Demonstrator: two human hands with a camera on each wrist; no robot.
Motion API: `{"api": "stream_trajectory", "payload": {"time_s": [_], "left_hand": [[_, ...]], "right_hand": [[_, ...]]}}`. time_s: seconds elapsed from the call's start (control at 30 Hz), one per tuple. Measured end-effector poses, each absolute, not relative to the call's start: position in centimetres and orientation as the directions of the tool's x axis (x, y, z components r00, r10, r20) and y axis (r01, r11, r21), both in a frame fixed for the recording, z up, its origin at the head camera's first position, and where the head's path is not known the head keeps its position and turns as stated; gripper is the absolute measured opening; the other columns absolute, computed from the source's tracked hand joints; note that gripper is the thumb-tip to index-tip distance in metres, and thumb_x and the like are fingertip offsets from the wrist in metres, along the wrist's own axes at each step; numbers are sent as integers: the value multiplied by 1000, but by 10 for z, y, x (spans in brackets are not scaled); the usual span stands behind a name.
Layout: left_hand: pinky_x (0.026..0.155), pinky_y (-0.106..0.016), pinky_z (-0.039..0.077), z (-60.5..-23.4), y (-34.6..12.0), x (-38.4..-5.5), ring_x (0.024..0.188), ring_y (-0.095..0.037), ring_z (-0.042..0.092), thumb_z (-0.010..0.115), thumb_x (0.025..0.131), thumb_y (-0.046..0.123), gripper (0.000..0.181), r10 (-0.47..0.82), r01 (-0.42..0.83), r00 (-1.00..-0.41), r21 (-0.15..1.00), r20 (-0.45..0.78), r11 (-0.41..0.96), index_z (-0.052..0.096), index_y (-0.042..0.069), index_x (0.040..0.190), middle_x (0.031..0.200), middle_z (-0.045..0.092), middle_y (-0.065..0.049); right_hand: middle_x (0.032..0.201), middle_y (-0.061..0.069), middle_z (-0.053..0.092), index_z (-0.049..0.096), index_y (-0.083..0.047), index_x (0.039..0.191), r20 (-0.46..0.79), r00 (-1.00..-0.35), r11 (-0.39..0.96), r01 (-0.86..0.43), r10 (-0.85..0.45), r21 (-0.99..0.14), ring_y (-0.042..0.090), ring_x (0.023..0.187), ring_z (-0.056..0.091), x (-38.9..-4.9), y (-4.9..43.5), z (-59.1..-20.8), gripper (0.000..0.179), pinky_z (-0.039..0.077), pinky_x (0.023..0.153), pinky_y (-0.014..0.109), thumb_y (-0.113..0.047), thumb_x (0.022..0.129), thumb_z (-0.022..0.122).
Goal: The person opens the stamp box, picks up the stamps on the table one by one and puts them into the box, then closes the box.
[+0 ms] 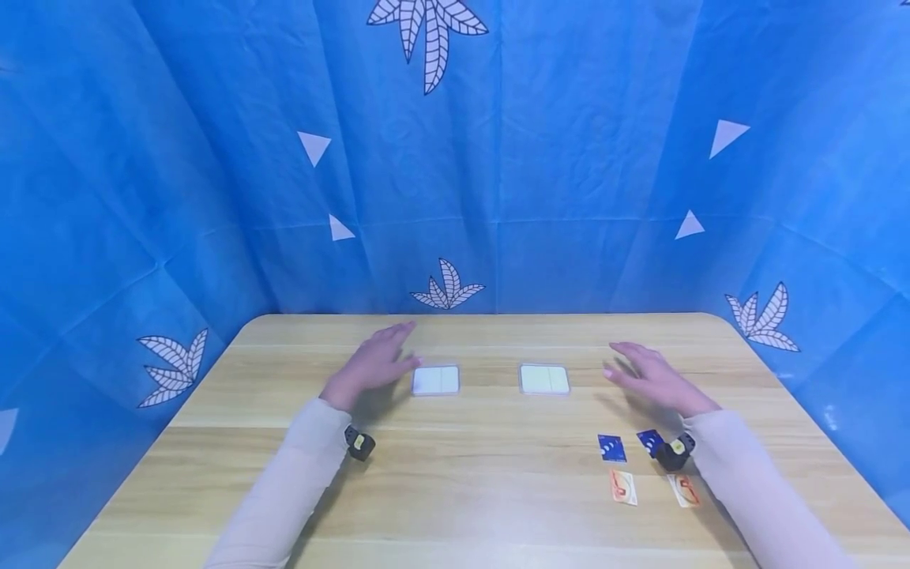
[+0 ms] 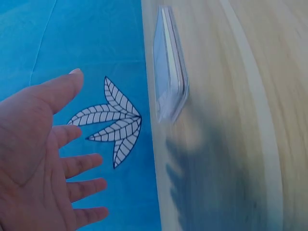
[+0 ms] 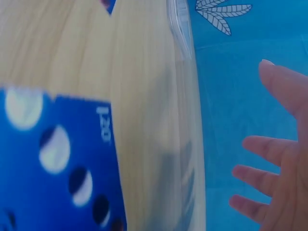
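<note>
Since your left hand (image 1: 371,363) and right hand (image 1: 652,381) hover with fingers apart, holding nothing, you'd probably best pinch by edges: left box (image 1: 436,380) between left hand's 3 and 4 o'clock, right box (image 1: 544,379) at right hand's 9.

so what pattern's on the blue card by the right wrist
Row of white and dark discs on the blue card, clearest in right wrist view.
</note>
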State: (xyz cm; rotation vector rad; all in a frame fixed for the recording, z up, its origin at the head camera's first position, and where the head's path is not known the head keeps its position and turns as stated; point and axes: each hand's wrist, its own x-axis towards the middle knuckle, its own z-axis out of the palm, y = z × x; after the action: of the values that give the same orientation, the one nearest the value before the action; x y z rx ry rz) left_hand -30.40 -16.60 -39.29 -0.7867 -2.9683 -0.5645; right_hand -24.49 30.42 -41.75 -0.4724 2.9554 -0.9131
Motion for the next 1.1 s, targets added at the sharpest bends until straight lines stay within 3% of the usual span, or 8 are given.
{"api": "stream_trajectory", "payload": {"time_s": [0.33, 0.67, 1.1], "left_hand": [[114, -52, 20, -391, -142, -300, 139, -36, 24, 55, 92, 41, 73, 500, 484, -863, 398, 71, 779, 21, 12, 150, 154, 25, -13], [115, -47, 20, -396, -119, -302, 140, -32, 24, 55, 92, 43, 75, 550, 521, -833, 421, 60, 743, 21, 9, 150, 154, 26, -11], [116, -42, 21, -404, -89, -301, 139, -29, 27, 56, 92, 40, 72, 590, 533, -806, 490, 46, 690, 26, 7, 148, 152, 29, -10]], "right_hand": [[149, 30, 21, 26, 1, 146, 71, -948, 745, -288, -309, -602, 51, 135, 17, -250, 297, -422, 74, 15, 103, 72, -42, 93, 54], [149, 29, 24, 29, 0, 145, 69, -935, 701, -308, -348, -643, 50, 134, 22, -253, 289, -423, 73, 19, 104, 69, -40, 91, 57], [151, 25, 22, 27, -6, 147, -11, -940, 636, -222, -340, -739, 49, 136, 19, -255, 279, -427, 76, 20, 106, 67, -41, 89, 61]]}}
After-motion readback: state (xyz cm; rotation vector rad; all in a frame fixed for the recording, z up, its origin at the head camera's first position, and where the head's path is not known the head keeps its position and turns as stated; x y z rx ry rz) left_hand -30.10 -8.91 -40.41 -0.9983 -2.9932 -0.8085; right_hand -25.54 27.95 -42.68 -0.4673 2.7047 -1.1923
